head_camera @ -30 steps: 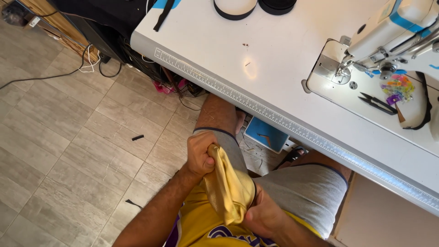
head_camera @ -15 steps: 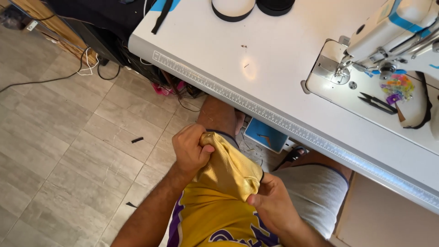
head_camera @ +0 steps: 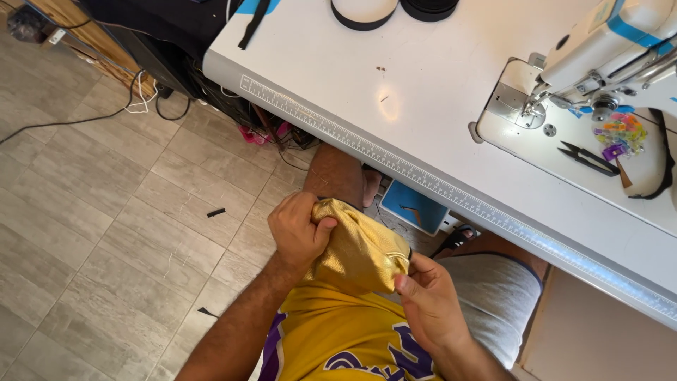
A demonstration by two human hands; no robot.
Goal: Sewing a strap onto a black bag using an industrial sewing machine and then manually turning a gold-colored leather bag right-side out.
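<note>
Your left hand (head_camera: 297, 233) is closed in a fist around one end of the gold cloth (head_camera: 360, 250), thumb pressed across the top of the bunched fabric and the fingers wrapped behind it. Your right hand (head_camera: 431, 305) pinches the opposite, lower end between thumb and fingertips, just where a thin dark edging shows along the hem. The cloth stretches between the two grips as a rounded, puffed shape, higher at the left hand and sloping down to the right one, and it sits over your lap, below the near edge of the table (head_camera: 338, 85), not on it. Under the cloth is your yellow jersey (head_camera: 338, 339) with purple markings, and your grey shorts (head_camera: 493, 296) lie to the right of the right hand. On the table, a ruler strip (head_camera: 423, 180) runs along the near edge; the sewing machine (head_camera: 606, 49) stands at the far right corner, with black snips (head_camera: 589, 156) on its bed. A white roll (head_camera: 364, 10) and a black roll (head_camera: 429, 7) rest at the far edge. Cables (head_camera: 84, 116) trail over the tiled floor (head_camera: 92, 233).
</note>
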